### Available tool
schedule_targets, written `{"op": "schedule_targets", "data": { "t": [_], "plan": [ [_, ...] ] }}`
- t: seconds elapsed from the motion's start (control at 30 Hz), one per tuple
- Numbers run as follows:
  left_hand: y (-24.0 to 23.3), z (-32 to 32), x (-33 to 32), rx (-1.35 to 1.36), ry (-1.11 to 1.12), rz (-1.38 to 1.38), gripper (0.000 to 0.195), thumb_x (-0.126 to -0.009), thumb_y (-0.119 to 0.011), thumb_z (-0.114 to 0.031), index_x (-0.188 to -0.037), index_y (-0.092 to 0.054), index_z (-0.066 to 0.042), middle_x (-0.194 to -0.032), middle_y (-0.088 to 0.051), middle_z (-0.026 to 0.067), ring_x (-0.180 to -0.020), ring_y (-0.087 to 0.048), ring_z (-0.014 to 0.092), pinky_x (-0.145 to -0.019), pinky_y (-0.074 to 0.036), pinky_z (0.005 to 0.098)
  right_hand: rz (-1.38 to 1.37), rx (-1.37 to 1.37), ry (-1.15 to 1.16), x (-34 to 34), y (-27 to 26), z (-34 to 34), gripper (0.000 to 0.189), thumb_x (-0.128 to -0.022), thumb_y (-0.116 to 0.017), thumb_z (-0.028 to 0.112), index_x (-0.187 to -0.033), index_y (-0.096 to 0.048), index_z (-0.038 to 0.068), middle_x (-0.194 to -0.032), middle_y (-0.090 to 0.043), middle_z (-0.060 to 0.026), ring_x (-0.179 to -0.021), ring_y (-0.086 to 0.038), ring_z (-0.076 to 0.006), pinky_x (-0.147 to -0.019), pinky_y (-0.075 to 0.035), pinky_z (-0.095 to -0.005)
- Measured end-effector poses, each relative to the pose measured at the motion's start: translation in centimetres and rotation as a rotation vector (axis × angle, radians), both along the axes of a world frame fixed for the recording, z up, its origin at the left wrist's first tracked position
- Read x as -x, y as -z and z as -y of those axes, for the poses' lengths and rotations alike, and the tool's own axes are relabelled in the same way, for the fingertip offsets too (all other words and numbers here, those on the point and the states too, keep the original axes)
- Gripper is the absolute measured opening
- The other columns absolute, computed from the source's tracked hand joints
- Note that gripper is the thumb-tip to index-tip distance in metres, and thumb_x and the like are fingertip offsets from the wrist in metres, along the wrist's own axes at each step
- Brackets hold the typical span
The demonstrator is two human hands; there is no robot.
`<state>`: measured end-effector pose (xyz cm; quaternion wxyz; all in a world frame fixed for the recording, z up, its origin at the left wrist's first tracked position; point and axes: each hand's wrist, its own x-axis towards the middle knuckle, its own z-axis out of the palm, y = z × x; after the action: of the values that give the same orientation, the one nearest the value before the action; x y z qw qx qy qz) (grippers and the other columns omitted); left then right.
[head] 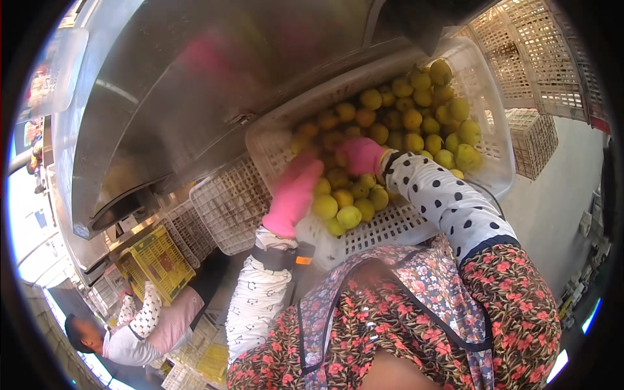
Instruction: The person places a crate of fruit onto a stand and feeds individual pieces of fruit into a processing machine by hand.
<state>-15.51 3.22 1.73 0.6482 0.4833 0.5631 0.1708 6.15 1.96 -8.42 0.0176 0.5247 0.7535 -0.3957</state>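
Note:
A large whitish plastic crate [390, 222] with slotted walls stands before me, holding many round yellow-green fruits [349, 217], some more orange toward the far side. Both my hands wear pink gloves and reach into it. My left hand [295, 190] is at the crate's left part, blurred, its fingers among the fruits. Just right of it, my right hand [363, 155] bends down over the middle of the pile. Its fingertips are hidden, so I cannot see whether it grips a fruit. A black band with an orange patch [304, 260] circles my left wrist.
A stainless steel machine housing [195, 73] rises beyond the crate. To its left are a white grid crate [234, 204] and a yellow crate [163, 265], which another person [146, 336] handles. Stacked crates [526, 53] and a lower crate [534, 141] stand at right.

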Motion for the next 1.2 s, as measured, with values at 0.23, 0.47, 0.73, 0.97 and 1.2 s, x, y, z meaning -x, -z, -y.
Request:
{"op": "schedule_targets", "data": {
  "t": [0.23,0.47,0.73,0.97,1.2],
  "plan": [
    [-4.0,-2.7,-7.5,0.686,-0.068,0.745,0.055,-0.098,-0.053,-0.035,-0.14,-0.039,-0.001,-0.129,-0.053,0.0105,-0.116,-0.055,0.023,-0.098,-0.048,0.0387,-0.576,-0.282,0.279,-5.4,-13.8,0.0,0.091,-0.064,-0.08,0.033,-0.141,-0.041,0.002,-0.129,-0.054,-0.0224,-0.116,-0.054,-0.0382,-0.099,-0.044,-0.0431],
    [-7.4,-3.5,-14.6,0.088,-0.066,0.693,0.045,-0.091,-0.067,-0.019,-0.125,-0.045,0.001,-0.117,-0.055,0.0116,-0.106,-0.057,0.018,-0.09,-0.05,0.0309,-0.151,-0.854,0.623,-6.8,-19.3,1.5,0.09,-0.059,-0.083,0.029,-0.138,-0.046,0.004,-0.124,-0.056,-0.0183,-0.108,-0.057,-0.0365,-0.091,-0.048,-0.0446],
    [-8.8,-4.2,-16.1,-0.173,-0.03,0.57,0.037,-0.097,-0.057,-0.032,-0.118,-0.05,-0.002,-0.114,-0.056,0.0076,-0.098,-0.057,0.016,-0.089,-0.047,0.0313,-0.194,-0.943,0.931,-9.0,-20.1,-0.7,0.083,-0.063,-0.087,0.027,-0.133,-0.05,0.004,-0.11,-0.059,-0.0176,-0.094,-0.061,-0.0323,-0.08,-0.051,-0.0395],
    [-6.2,-2.8,-12.7,0.093,-0.182,0.588,0.037,-0.094,-0.061,-0.03,-0.122,-0.054,-0.008,-0.112,-0.057,0.0046,-0.098,-0.059,0.018,-0.088,-0.049,0.0343,0.294,-0.835,0.983,-12.9,-22.0,-6.6,0.073,-0.07,-0.08,0.037,-0.13,-0.053,0.005,-0.111,-0.057,-0.0205,-0.092,-0.063,-0.037,-0.08,-0.052,-0.0439],
    [2.5,-1.6,-3.4,0.245,-0.334,0.61,0.039,-0.09,-0.065,-0.031,-0.121,-0.057,-0.009,-0.111,-0.06,0.0044,-0.097,-0.06,0.017,-0.085,-0.049,0.033,0.462,-0.607,0.764,-12.3,-17.5,-9.5,0.051,-0.086,-0.063,0.042,-0.121,-0.057,0.006,-0.115,-0.055,-0.0249,-0.095,-0.064,-0.0384,-0.081,-0.053,-0.045]
  ]
}}
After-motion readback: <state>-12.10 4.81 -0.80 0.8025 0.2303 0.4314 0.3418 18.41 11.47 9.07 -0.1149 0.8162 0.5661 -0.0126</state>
